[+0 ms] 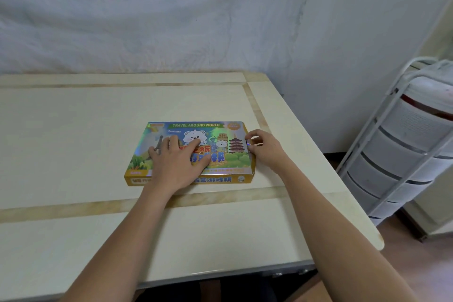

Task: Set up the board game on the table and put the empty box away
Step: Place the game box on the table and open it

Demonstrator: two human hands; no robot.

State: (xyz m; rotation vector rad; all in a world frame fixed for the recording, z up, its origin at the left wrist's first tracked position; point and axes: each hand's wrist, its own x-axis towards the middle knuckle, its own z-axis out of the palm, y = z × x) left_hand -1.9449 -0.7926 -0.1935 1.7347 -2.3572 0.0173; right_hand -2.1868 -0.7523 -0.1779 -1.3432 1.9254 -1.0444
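Observation:
A flat yellow board game box (221,135), printed with cartoon bears and "TRAVEL AROUND WORLD", lies closed on the pale table (73,142), right of centre. My left hand (180,157) rests flat on the lid, fingers spread, pressing it down. My right hand (263,148) is at the box's right short side, fingertips curled onto the side flap there. The box's contents are hidden.
The table's right edge runs close beside the box, its near edge below my forearms. A white plastic drawer tower (404,149) in a metal frame stands on the floor to the right. A wrinkled white sheet (171,14) covers the wall behind.

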